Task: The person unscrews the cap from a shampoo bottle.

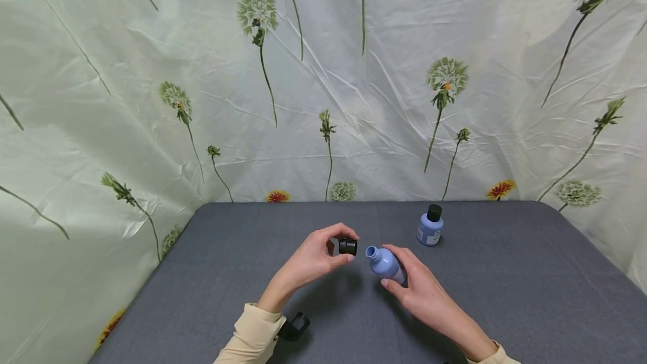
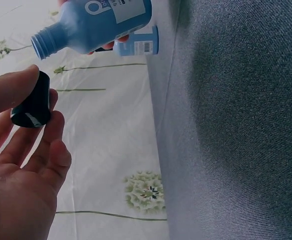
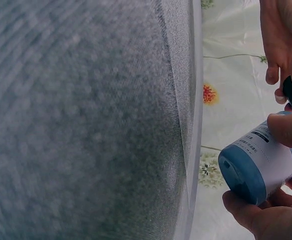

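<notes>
Between thumb and fingers my left hand [image 1: 315, 254] pinches a black screw cap [image 1: 347, 246], held above the table. My right hand [image 1: 422, 291] grips a small blue bottle [image 1: 385, 264] round its body, tilted so that its bare neck points up and to the left, toward the cap. A short gap parts the cap from the bottle's mouth. In the left wrist view the threads on the bottle's neck [image 2: 47, 43] show plainly beside the cap [image 2: 35, 102]. The right wrist view shows the bottle's base [image 3: 241, 175] and white label.
A second blue bottle [image 1: 430, 229], with its black cap on, stands upright toward the back right of the grey cloth-covered table [image 1: 242, 240]. Behind the table hangs a pale curtain [image 1: 303, 83] with printed dandelions. A black strap mount [image 1: 295, 327] sits at my left wrist.
</notes>
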Available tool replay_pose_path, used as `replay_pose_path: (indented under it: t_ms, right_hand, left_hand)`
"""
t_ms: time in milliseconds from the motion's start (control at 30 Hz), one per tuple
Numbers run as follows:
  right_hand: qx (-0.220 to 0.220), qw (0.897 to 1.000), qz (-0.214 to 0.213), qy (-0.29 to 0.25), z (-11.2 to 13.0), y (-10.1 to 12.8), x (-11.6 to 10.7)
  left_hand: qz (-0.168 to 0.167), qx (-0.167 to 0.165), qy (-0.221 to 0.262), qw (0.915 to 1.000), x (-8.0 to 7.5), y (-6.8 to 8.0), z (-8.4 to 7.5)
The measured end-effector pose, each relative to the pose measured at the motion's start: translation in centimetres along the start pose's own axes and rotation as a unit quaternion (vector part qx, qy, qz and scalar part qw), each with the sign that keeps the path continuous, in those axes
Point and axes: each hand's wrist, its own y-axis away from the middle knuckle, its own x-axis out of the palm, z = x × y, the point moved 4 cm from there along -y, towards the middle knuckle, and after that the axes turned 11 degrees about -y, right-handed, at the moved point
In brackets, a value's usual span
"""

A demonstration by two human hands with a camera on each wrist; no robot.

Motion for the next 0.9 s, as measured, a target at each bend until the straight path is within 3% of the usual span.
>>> replay_pose_path:
  t_ms: [700,900]
  right_hand:
    - [0.026,0.997,-0.013,-0.067,0.17,-0.1,-0.36]
    - [0.025,0.993,-0.013,-0.111,-0.04,-0.13,-0.37]
  left_hand:
    - [-0.02,-0.002,-0.03,0.9994,-0.05,0.0,0.67]
    - [-0.01,-0.012,0.009,0.9998,0.06,0.03,0.99]
